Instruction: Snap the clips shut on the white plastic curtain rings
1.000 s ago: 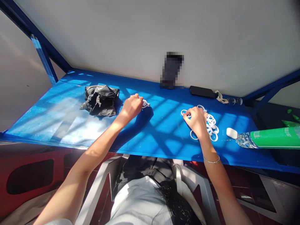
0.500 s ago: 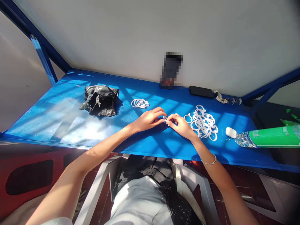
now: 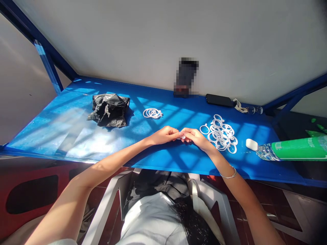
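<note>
My left hand [image 3: 167, 134] and my right hand [image 3: 193, 135] meet over the front middle of the blue table [image 3: 143, 153]. Both are closed, fingertips pressed together around a white plastic ring [image 3: 183, 137]; most of it is hidden by the fingers. Just right of my right hand lies a loose pile of white plastic rings [image 3: 221, 135], each with a small eyelet. A smaller overlapping group of white rings [image 3: 152, 113] rests beyond my left hand.
On the left stands a crumpled, torn black plastic bag [image 3: 109, 110]. Along the back edge are a black phone [image 3: 219, 100], a pixelated dark object [image 3: 186, 77] and glasses [image 3: 251, 110]. A white earbud case [image 3: 251, 144] and a lying bottle with a green label [image 3: 298, 148] are at the right.
My hands have drawn closer together and the fingers have closed further over the white ring, which shows less now. The ring piles have stayed put.
</note>
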`<state>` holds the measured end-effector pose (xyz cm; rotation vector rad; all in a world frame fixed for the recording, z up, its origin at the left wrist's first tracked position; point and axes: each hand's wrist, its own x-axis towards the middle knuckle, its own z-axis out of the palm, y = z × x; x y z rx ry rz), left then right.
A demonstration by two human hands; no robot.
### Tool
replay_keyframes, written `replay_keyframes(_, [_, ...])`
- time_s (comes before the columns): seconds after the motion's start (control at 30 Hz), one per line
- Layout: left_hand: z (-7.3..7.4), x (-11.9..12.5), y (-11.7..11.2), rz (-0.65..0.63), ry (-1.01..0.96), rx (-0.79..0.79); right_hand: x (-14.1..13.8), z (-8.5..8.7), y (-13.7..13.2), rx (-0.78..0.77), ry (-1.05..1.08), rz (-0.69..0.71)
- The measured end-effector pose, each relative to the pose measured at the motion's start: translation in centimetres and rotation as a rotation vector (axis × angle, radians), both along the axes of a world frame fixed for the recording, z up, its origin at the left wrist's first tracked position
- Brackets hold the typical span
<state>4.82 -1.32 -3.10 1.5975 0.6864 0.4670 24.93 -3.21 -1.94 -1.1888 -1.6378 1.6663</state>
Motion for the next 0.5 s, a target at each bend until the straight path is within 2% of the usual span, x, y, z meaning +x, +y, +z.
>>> replay_keyframes(0.1, [0.1, 0.4, -0.1, -0.040, -0.107, -0.152, -0.2, 0.2, -0.3, -0.017, 0.032, 0.015])
replay_keyframes(0.23, [0.0, 1.2, -0.4, -0.028, -0.282, -0.351, -0.7, -0.1, -0.7, -0.045, 0.158, 0.004])
replay_keyframes(0.37, [0.3, 1.6, -0.6, -0.042, -0.370, -0.428, -1.2, -0.6, -0.6, -0.044, 0.231, -0.024])
replay_keyframes(0.5, [0.9, 1.6, -0.8, -0.026, -0.434, -0.461, -1.4, -0.4, -0.4, -0.025, 0.291, -0.062])
